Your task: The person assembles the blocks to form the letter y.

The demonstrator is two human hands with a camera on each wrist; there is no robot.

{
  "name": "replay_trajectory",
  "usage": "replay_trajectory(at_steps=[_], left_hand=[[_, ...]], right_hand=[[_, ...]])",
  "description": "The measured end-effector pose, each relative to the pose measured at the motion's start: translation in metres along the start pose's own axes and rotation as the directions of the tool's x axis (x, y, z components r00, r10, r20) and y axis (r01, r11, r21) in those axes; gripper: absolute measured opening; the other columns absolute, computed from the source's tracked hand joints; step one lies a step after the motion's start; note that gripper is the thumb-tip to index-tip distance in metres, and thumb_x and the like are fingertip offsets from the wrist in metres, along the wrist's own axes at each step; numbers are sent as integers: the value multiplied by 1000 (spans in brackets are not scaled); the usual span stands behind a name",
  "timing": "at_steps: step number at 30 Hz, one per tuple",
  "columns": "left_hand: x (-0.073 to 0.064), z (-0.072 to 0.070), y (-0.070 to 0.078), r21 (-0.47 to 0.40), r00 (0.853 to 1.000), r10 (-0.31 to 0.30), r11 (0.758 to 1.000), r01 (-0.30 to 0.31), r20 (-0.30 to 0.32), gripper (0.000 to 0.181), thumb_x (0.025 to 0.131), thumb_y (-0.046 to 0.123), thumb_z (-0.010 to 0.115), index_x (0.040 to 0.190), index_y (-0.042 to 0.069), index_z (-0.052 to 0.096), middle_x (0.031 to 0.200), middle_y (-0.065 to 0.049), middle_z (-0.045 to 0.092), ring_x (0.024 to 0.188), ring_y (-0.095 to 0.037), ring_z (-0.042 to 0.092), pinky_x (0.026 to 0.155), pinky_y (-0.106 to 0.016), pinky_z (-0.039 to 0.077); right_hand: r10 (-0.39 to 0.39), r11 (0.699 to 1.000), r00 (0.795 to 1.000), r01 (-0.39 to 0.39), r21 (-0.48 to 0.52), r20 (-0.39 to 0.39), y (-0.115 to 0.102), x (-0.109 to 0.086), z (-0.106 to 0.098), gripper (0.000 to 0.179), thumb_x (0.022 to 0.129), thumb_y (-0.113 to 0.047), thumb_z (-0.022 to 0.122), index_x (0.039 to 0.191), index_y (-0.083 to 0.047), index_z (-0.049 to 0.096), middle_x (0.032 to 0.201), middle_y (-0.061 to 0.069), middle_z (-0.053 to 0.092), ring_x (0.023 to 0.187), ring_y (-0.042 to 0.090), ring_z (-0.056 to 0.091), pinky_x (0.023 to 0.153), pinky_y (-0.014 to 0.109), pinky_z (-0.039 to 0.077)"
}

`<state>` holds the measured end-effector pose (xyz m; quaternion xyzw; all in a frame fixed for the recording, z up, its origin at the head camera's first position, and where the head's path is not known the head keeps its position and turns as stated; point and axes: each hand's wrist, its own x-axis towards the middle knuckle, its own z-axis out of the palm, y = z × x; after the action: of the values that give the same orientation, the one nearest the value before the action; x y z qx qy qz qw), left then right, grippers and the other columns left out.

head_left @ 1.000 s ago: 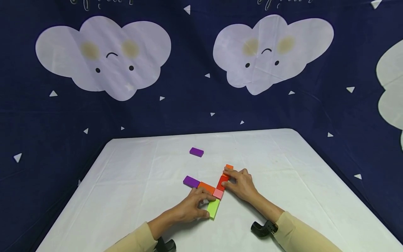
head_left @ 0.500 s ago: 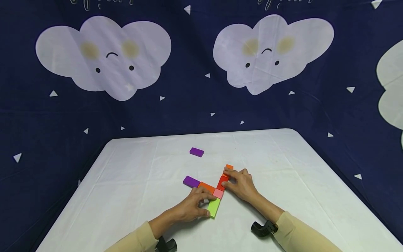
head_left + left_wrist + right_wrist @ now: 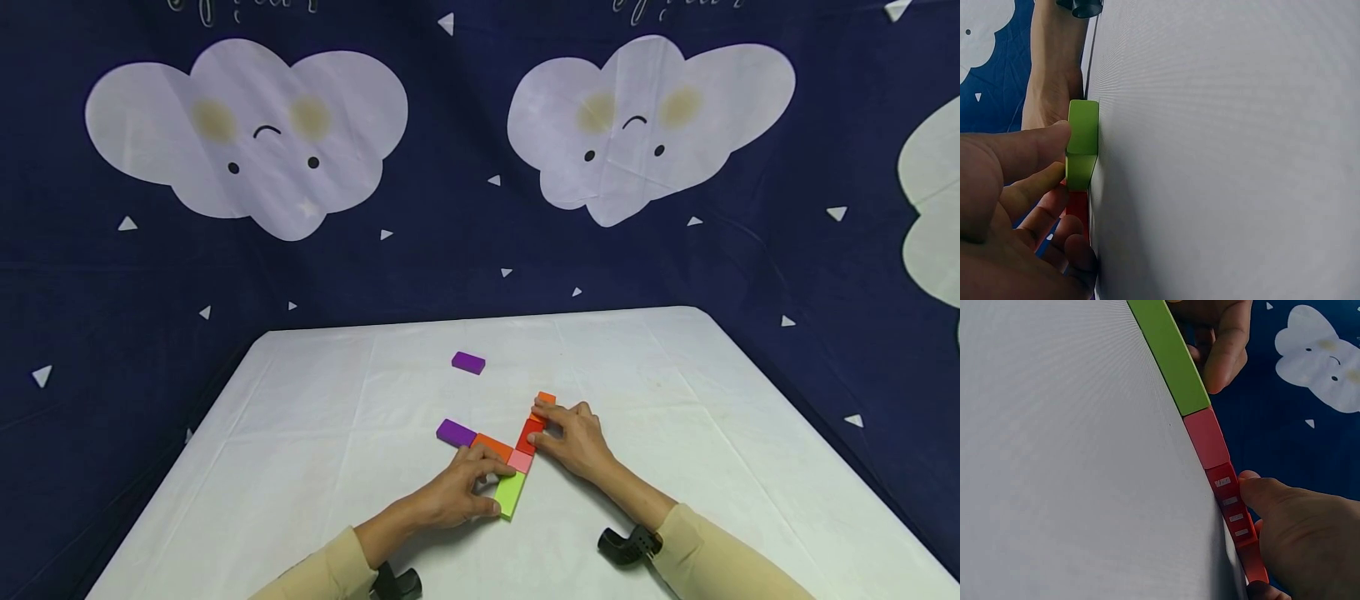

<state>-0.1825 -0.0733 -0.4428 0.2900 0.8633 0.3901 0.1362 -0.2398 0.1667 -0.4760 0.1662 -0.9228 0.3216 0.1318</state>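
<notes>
A bent row of flat blocks lies on the white table. My left hand holds the green block with thumb and index finger along its side and far end. Beyond it come the pink block, the red block and an orange block. My right hand grips the red and orange pair, thumb against the red and fingers on the orange. Branching left from the pink block are another orange block, partly under my left fingers, and a purple block. Four small light marks run down the red block's side.
A separate purple block lies farther back on the white-covered table. Behind the table hangs a dark blue cloth printed with clouds and triangles. A black wrist device sits by the right sleeve.
The green block has shifted slightly away from me, up against the pink block, with my left hand on it. My right hand stays in place. Nothing visibly changes over the last half second.
</notes>
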Motion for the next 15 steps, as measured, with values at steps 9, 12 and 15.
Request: replay_trajectory(at_steps=[9, 12, 15], left_hand=[[0, -1, 1, 0, 1000, -18, 1000, 18, 0, 47, 77, 13, 74, 121, 21, 63, 120, 3, 51, 108, -13, 39, 90, -31, 36], [1, -5, 3, -28, 1000, -10, 1000, 9, -20, 47, 78, 14, 73, 123, 20, 61, 120, 1, 52, 105, -14, 37, 83, -27, 35], [6, -11, 4, -57, 997, 11, 998, -16, -80, 47, 81, 15, 71, 126, 16, 59, 120, -4, 53, 109, -18, 38, 86, -31, 36]], right_hand=[[-1, 1000, 1000, 1, 2, -2, 0, 0, 0, 49, 75, -36, 76, 120, -19, 66, 131, -6, 60, 76, 8, 36, 74, 30, 30], [-1, 1000, 1000, 1, 4, -5, 1, 0, 0, 49, 75, -36, 76, 120, -19, 66, 131, -6, 60, 76, 8, 36, 75, 30, 30], [-2, 1000, 1000, 3, 7, -5, 1, 0, 0, 49, 75, -36, 76, 120, -20, 66, 131, -7, 60, 76, 8, 36, 75, 30, 30]])
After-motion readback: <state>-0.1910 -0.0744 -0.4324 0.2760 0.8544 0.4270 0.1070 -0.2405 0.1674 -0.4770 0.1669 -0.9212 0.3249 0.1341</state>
